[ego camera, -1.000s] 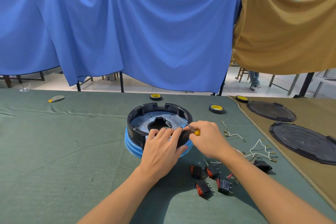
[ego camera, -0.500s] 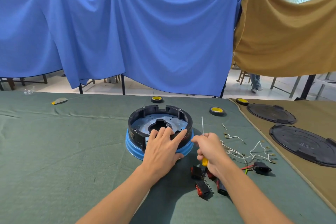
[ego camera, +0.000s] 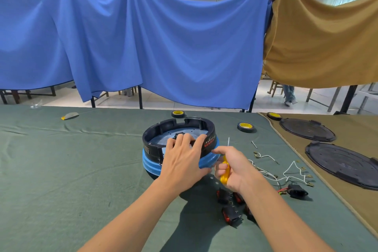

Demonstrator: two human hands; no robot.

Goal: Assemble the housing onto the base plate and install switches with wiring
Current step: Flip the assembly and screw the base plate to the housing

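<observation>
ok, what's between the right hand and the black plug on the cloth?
Head view: loose white wires with metal ends lie on the green cloth between the right hand and the black plug.

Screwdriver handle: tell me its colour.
The screwdriver handle is yellow, clearest in the head view, gripped by the right hand.

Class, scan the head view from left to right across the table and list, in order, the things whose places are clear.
Grey-and-yellow scrap → black housing → yellow-handled screwdriver → yellow-cored tape roll → rightmost tape roll → smaller black round cover.
</observation>
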